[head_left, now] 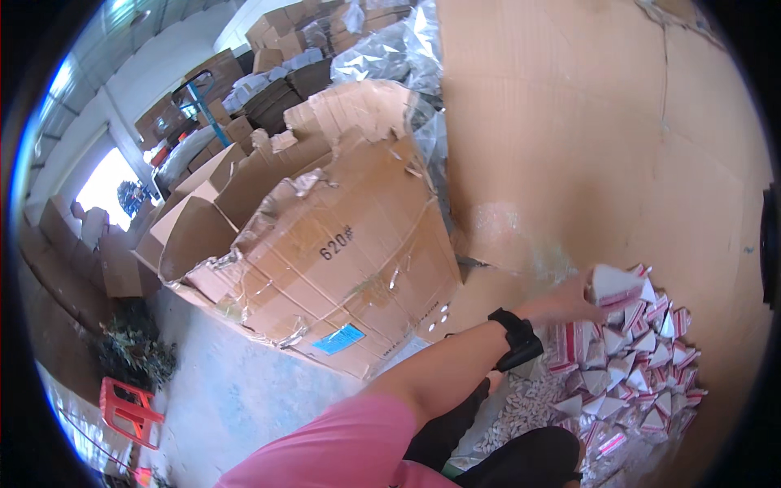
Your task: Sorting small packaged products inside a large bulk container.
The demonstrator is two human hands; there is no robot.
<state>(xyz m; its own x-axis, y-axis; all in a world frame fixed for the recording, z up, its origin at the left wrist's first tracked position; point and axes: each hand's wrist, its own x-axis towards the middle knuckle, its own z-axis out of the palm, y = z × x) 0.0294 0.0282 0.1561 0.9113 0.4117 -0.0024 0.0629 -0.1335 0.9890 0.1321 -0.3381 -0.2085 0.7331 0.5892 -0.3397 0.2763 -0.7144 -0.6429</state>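
My left hand (569, 301), blurred, reaches right from a pink sleeve, with a black band on its wrist. Its fingers close on a white triangular packet (615, 285) with a red-and-white edge, held at the top of a pile. That pile of similar packets (641, 372) spreads below and to the right of the hand, against a tall cardboard wall. Small pale loose pieces (521, 411) lie beside the pile, nearer my dark-trousered legs (521, 459). Clear plastic wrapping (614, 464) shows at the pile's near end. My right hand is out of view.
A large torn carton (358, 260) stands left of my arm. The cardboard wall (569, 122) rises at the right. A red plastic stool (132, 411) and a leafy plant (134, 350) are at far left on the pale floor (228, 382). Stacked boxes (281, 102) fill the back.
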